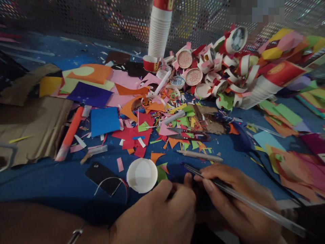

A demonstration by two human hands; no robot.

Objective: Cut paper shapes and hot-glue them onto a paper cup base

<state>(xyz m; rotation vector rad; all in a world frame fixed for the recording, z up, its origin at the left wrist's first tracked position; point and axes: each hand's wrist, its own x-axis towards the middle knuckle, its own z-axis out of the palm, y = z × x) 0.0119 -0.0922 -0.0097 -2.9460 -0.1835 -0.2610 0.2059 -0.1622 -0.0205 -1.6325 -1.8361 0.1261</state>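
**Held slantwise, tip close to the left fingertips**

Gripping a clear-barrelled pen [254,204] between thumb and fingers of the right hand [250,188], at lower right; slanting long-axis from there up toward frame centre, point just past the fingertips of the left hand [162,210]. Curled inward at the left fingers; cannot tell whether pinching anything. Bounded just above the tip by a tan pencil [200,156], and at left by a white paper-cup base [141,175]. Backed farther up by thread snips [189,136].

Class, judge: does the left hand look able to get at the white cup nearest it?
Probably yes: the left hand is close beside the white cup, nothing visible between, though the hand is curled.
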